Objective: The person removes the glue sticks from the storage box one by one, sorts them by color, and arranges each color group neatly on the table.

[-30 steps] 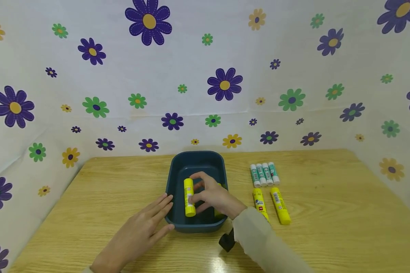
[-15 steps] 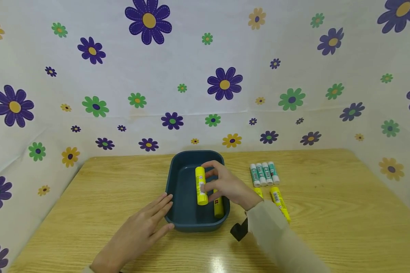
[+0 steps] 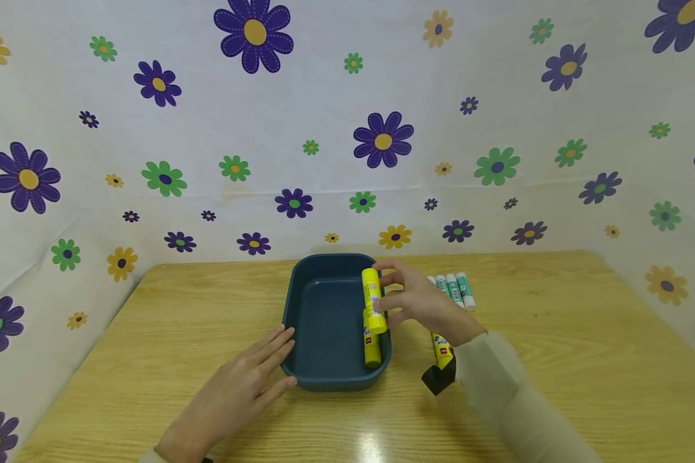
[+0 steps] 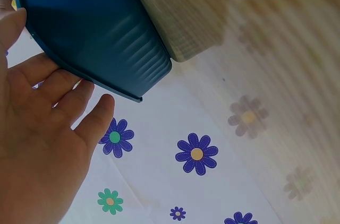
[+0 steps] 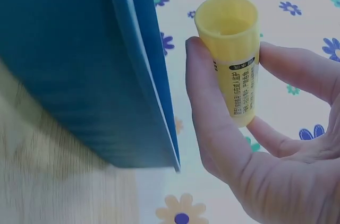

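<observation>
My right hand (image 3: pixel 425 302) pinches a yellow glue stick (image 3: pixel 372 296) between thumb and fingers, above the right side of a dark blue bin (image 3: pixel 307 384). In the right wrist view, the held glue stick (image 5: pixel 234 70) is tilted beside the bin's wall. Another yellow glue stick (image 3: pixel 372 352) lies inside the bin along its right wall, its upper part hidden by the held one. With fairly straight fingers, my left hand (image 3: pixel 237 386) rests on the bin's left rim; the left wrist view shows its fingertips (image 4: pixel 79 94) touching that rim.
Right of the bin, several green-and-white glue sticks (image 3: pixel 464 292) lie in a row, partly behind my right hand. A yellow glue stick (image 3: pixel 442 349) lies on the wooden table (image 3: pixel 585 347), partly covered by the right wrist. A flowered cloth (image 3: pixel 324 96) hangs behind the table.
My right hand has lifted the yellow glue stick from inside the bin and carried it right, towards the right rim. The left hand has stayed on the left rim.
</observation>
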A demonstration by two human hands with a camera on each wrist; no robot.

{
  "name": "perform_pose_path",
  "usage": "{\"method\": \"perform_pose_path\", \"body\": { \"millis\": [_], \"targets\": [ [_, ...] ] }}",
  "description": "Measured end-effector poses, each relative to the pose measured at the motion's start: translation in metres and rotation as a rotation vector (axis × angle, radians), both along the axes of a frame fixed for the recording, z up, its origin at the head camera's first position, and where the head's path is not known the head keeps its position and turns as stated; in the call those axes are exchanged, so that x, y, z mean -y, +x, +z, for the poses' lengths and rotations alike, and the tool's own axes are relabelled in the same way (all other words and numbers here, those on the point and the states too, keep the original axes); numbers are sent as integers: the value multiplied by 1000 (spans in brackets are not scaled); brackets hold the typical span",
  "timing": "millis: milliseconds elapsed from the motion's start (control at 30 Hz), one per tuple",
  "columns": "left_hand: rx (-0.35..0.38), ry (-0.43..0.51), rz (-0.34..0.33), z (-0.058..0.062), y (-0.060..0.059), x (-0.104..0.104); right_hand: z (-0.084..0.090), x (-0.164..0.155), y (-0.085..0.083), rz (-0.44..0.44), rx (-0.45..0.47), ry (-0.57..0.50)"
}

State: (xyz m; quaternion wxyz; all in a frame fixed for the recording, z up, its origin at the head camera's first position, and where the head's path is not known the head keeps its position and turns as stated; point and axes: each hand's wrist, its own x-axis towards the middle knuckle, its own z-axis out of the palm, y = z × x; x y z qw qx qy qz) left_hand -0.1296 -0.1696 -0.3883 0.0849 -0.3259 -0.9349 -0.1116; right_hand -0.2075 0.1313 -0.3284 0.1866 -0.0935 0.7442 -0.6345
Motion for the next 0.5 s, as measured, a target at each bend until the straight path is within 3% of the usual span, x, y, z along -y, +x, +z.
{"method": "perform_pose_path", "body": {
  "millis": [500],
  "targets": [
    [-8,6,-8,-1,-1,-1,2,-51,-1,-11,-72,55]
  ]
}}
